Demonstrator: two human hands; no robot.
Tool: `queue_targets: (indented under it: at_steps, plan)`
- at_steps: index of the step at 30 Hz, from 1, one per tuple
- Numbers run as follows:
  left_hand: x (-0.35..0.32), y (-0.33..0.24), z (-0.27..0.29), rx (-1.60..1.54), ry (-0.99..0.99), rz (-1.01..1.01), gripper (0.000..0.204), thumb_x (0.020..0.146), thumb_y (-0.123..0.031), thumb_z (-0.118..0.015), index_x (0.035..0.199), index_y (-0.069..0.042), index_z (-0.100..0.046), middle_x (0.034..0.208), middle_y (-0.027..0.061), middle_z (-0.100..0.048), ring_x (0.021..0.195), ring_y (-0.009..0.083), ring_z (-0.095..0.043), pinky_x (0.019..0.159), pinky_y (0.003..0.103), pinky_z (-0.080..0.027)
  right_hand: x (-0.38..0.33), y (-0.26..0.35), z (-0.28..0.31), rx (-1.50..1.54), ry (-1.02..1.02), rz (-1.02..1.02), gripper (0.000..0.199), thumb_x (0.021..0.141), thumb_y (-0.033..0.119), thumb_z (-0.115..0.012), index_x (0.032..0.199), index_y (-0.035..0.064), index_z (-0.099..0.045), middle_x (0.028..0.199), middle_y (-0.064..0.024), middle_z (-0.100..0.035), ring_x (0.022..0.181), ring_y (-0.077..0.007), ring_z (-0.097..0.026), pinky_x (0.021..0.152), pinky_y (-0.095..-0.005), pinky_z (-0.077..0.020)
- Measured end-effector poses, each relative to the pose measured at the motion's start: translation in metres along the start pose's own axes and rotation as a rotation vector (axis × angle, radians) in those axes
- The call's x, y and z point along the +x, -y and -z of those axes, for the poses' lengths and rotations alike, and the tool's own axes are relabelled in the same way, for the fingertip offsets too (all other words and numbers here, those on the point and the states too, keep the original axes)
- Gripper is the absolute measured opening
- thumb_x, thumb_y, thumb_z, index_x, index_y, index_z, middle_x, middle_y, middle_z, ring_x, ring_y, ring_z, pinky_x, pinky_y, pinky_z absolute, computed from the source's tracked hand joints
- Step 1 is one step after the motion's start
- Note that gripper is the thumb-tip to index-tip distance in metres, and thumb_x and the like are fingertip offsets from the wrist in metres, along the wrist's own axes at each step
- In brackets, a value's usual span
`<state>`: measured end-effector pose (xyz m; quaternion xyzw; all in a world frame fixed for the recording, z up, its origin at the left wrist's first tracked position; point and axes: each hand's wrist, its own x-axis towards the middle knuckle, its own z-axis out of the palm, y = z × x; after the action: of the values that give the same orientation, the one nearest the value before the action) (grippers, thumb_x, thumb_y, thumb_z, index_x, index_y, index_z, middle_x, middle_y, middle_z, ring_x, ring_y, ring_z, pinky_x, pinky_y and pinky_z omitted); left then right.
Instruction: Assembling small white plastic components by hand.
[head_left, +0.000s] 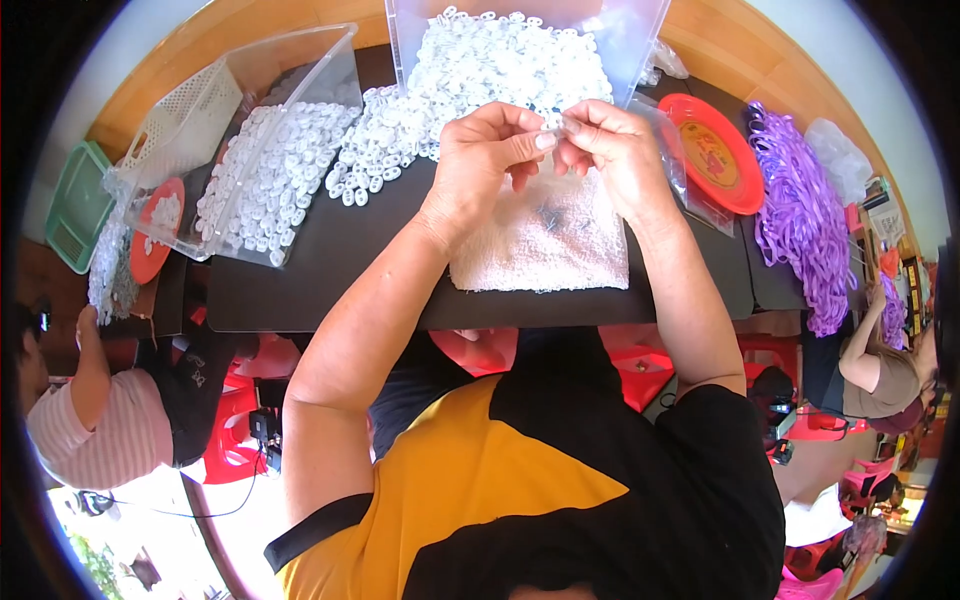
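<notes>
My left hand [478, 160] and my right hand [622, 158] meet above a pale pink towel [540, 265], thumbs and fingertips pinched close together. A small whitish bit shows between the fingertips, too covered to name. On the towel lie a few tiny dark, thin pieces [549, 219]. Just beyond my hands, small white oval plastic pieces with holes [500, 60] fill a clear plastic bin [645, 40] and spill out in a heap [375, 140] to its left.
Left stand a second clear bin [345, 60] of white pieces, a white basket [190, 115], a green basket [75, 215] and a red plate [150, 265]. Right lie a red plate [745, 180] and purple straps [800, 220]. Co-workers sit left [110, 420] and right [870, 370].
</notes>
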<state>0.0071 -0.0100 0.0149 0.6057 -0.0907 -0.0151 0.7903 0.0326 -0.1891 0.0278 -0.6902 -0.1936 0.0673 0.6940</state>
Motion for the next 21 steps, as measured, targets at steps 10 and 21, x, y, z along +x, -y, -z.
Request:
queue_targets:
  at_steps: [10,21]
  plan:
    - [-0.005,-0.009,-0.003,-0.056,0.130,-0.070,0.026,0.078,-0.003,-0.075,0.101,0.001,-0.065,0.083,0.0068,-0.067,0.069,0.0141,-0.061,0.054,0.025,-0.047,-0.006,0.006,-0.001,0.168,0.097,-0.025,0.021,0.093,0.018,-0.059,0.085,-0.0012,-0.063,0.068,-0.0043,-0.060,0.059,-0.0110,-0.057,0.054,-0.0211,-0.0380]
    - [-0.008,-0.008,-0.006,-0.118,0.094,-0.125,0.019,0.078,-0.002,-0.075,0.093,0.001,-0.063,0.074,0.0109,-0.069,0.061,0.0180,-0.067,0.049,0.023,-0.043,-0.009,0.007,-0.005,0.250,0.168,-0.085,0.025,0.095,0.020,-0.056,0.084,-0.0023,-0.059,0.065,-0.0043,-0.053,0.057,-0.0151,-0.054,0.055,-0.0258,-0.0427]
